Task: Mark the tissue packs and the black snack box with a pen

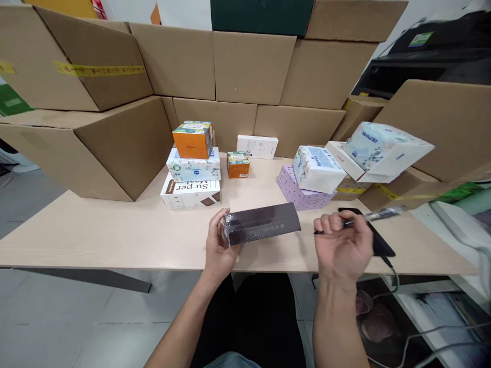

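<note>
Steadying the dark box (263, 224) above the table (115, 235), our left hand (218, 245) clasped its end (fingers curled round), while our right hand (341, 245) pinched a pen (368, 217) ready.

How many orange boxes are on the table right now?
2: a larger orange box on top of the left stack, and a smaller orange box alone on the table right of that stack. Others may be hidden behind.

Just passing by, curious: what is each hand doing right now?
Left hand: closed on the end of a dark box.
Right hand: closed on a pen.
</note>
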`<state>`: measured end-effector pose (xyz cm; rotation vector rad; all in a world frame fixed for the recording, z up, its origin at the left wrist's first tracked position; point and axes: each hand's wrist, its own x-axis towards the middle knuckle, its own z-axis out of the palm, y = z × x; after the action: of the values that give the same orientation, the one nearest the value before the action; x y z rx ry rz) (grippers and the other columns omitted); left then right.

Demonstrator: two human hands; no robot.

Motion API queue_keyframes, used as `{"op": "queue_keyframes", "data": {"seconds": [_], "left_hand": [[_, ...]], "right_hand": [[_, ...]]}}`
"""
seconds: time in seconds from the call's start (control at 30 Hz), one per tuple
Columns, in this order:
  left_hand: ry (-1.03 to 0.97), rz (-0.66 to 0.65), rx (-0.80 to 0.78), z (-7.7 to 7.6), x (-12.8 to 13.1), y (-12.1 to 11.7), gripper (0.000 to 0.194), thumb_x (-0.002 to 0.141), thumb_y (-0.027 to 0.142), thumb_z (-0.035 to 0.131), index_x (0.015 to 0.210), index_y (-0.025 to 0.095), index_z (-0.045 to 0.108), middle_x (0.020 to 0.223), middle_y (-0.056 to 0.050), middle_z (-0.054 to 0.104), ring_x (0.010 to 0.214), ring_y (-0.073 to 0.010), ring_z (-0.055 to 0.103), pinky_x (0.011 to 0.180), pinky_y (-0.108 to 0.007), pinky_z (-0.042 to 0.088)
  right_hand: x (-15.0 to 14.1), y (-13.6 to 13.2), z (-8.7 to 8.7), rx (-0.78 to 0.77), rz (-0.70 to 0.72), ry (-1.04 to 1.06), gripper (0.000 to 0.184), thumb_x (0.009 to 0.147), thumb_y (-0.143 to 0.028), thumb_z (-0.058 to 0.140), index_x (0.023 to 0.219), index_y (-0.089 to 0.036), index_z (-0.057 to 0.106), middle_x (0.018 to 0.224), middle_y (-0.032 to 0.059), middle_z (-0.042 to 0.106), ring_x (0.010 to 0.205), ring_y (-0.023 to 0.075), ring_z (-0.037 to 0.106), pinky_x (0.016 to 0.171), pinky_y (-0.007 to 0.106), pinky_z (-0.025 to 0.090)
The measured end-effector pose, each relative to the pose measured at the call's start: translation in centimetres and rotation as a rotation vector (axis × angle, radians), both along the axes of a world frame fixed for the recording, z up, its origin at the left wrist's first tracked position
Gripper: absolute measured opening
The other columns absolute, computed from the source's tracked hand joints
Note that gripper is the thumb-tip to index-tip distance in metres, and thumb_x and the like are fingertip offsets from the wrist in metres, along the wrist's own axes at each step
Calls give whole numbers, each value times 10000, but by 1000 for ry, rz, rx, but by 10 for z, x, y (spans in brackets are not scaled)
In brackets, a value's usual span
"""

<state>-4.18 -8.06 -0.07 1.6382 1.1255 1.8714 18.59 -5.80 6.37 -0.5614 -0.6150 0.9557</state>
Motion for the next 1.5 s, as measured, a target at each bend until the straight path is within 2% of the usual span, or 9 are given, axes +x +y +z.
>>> {"op": "queue_keyframes", "data": {"seconds": [0.1,0.23,0.37,0.43,0.5,0.63,0.77,0.93,1.5], "left_hand": [[6,14,7,-1,-1,0,639,815,155,735,1395,282,500,1366,-90,587,1253,-216,614,1024,-325,526],[2,18,3,-1,-1,0,623,810,174,750,1377,276,514,1358,-92,588,1265,-225,604,1038,-340,520],[0,11,-7,0,-1,-1,607,813,187,750,1367,273,517,1342,-92,591,1232,-216,618,1021,-340,527],[-9,16,-24,0,-1,-1,616,802,189,761,1361,276,517,1339,-90,592,1217,-213,622,1014,-334,528],[-13,24,-36,0,0,-1,621,790,197,776,1350,275,521,1335,-89,594,1208,-217,623,1002,-333,532],[-4,29,-41,1,0,-1,606,788,233,787,1335,266,527,1322,-94,600,1206,-231,623,993,-349,540],[-9,32,-38,1,-1,-1,591,795,264,785,1329,263,530,1318,-93,602,1212,-236,621,1007,-362,533],[-8,39,-42,3,0,-1,575,805,242,774,1325,265,530,1311,-92,607,1206,-232,624,984,-347,540],[-30,21,-40,3,0,-2,596,787,220,778,1326,271,529,1294,-80,608,1159,-205,636,929,-303,552]], "right_hand": [[-1,-12,11,47,-106,-57,380,863,-536,632,701,-195,670,668,-7,557,641,120,555,627,290,493],[-15,-20,12,101,-185,-273,522,917,-671,527,774,-204,712,498,-44,483,464,108,480,487,266,431],[-27,-22,7,118,-96,-445,307,953,-512,598,974,-222,694,674,-9,681,562,130,613,542,282,506],[-30,-21,6,108,-67,-530,161,941,-366,657,1027,-230,667,778,-3,727,611,125,646,571,272,523],[-33,-20,3,90,-67,-607,142,925,-290,678,1051,-233,648,789,-10,737,594,112,643,559,252,519],[-37,-18,-1,48,-161,-734,119,928,-324,661,976,-217,639,735,-6,724,567,116,646,525,238,507],[-39,-16,-4,50,-206,-825,113,931,-331,649,943,-219,642,761,3,716,683,151,706,584,259,537],[-39,-15,-3,80,-232,-913,45,941,-274,634,942,-230,643,763,-20,696,676,123,675,626,247,528],[-40,-13,-2,81,-266,-996,67,947,-297,617,930,-235,638,765,-21,677,626,118,618,597,253,495]]}}
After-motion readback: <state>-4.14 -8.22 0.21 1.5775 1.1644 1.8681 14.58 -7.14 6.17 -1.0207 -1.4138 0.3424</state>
